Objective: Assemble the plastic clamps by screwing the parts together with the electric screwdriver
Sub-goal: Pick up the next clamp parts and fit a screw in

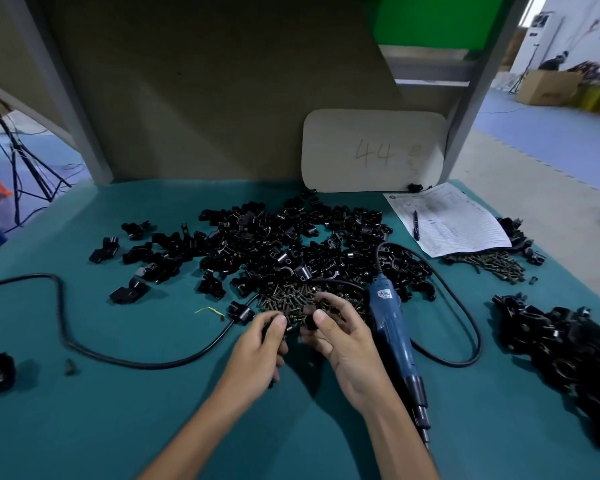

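Observation:
A wide heap of loose black plastic clamp parts [284, 244] covers the middle of the green table [118, 427]. Just in front of it lies a pile of small dark screws [291, 301]. My left hand [260, 348] curls its fingers round a black clamp part, mostly hidden by the fingers. My right hand [340, 337] pinches a small black part [310, 322] between thumb and fingers, close to the left hand. The blue electric screwdriver [394, 337] lies on the table right beside my right hand, its tip pointing toward me.
The screwdriver's black cable [118, 360] loops across the left of the table and round the right. A second pile of black clamps [561, 351] sits at the right, more screws [492, 263] at the far right, a paper form with a pen [447, 220] behind. A white board [371, 150] leans at the back.

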A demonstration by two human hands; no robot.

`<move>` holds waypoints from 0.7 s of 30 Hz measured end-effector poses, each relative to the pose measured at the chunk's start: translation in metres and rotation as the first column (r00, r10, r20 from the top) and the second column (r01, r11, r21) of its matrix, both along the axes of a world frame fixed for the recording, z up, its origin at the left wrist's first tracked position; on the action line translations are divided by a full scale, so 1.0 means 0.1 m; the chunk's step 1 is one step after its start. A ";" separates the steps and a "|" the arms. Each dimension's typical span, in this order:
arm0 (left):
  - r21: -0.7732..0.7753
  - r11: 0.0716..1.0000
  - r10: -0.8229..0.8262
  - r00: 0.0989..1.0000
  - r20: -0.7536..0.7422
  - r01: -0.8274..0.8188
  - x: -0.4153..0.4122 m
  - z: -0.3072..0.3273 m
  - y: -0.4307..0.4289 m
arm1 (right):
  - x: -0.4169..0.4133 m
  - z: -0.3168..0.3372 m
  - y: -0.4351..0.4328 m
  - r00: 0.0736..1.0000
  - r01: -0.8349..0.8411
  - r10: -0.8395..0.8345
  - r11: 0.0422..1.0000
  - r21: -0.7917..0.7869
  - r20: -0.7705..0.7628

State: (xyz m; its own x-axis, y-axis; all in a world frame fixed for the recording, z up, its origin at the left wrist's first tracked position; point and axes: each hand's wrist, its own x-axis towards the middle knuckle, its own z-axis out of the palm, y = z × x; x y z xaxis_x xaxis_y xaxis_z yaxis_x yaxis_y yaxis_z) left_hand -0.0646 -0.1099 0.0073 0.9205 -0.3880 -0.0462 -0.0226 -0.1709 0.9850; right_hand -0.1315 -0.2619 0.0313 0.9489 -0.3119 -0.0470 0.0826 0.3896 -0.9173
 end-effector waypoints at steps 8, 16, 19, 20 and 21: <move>0.005 0.998 -0.060 0.994 0.093 0.060 0.03 0.02 0.07 | 0.00 -0.01 0.03 0.998 0.018 -0.023 0.995 -0.097 -0.053; 0.107 0.994 -0.044 0.980 0.192 0.023 -0.02 0.02 0.12 | 0.01 -0.08 0.12 0.999 0.005 -0.014 0.981 -0.196 -0.046; 0.047 0.998 -0.039 0.982 0.185 0.031 -0.05 0.01 0.10 | 0.02 -0.08 0.13 0.999 0.009 -0.018 0.979 -0.205 -0.044; 0.026 0.999 -0.025 0.983 0.183 0.021 -0.06 0.01 0.10 | 0.01 -0.08 0.13 0.999 0.006 -0.016 0.979 -0.205 -0.046; 0.011 1.000 -0.012 0.983 0.181 0.011 -0.06 0.01 0.10 | 0.01 -0.08 0.14 0.999 -0.001 -0.010 0.977 -0.211 -0.052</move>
State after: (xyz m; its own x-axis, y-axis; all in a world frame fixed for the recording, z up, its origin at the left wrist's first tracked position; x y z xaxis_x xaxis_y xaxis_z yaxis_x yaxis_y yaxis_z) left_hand -0.0710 -0.0999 0.0079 0.9095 -0.3990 0.1170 -0.2024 -0.1791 0.9628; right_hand -0.1306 -0.2483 0.0235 0.9456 -0.3239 -0.0290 0.0338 0.1867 -0.9818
